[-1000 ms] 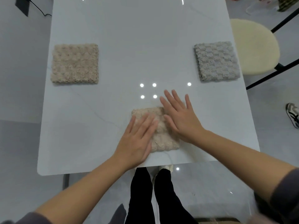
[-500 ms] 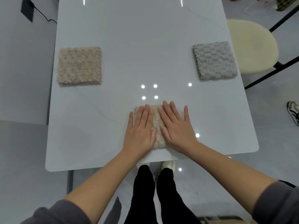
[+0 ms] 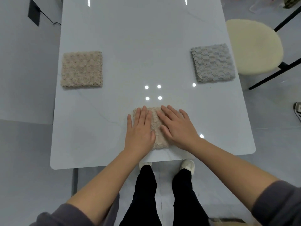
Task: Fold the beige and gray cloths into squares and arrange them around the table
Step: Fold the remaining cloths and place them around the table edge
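Pressing flat on the near beige cloth [image 3: 156,128], both hands lie palm down with fingers straight and close together, gripping nothing. The left hand [image 3: 140,131] covers the left part of the cloth, and its little finger reaches past the cloth's left edge onto the bare table [image 3: 138,38]. The right hand [image 3: 177,128] covers the right part, angled slightly inward, its thumb resting on the cloth. A narrow strip of the nubby beige fabric shows between the two hands, from the far edge down to the near edge. How many layers the cloth is folded into cannot be told under the hands.

This cloth sits at the middle of the table's near end, close to the edge where the person stands. Farther up, near the left edge, a second beige cloth [image 3: 81,69] lies folded into a square. Opposite it, near the right edge, the gray cloth [image 3: 213,62] lies folded into a square too, turned slightly off the table's line. All three cloths are well apart from one another.

The tabletop is pale and glossy, with small round light reflections between the cloths. Beside the table's right side stands a cream round stool [image 3: 252,46] on black legs. A black box [image 3: 33,12] with a cable sits beyond the far left corner. Below the near edge show black trousers [image 3: 145,193] and white shoes [image 3: 187,165].
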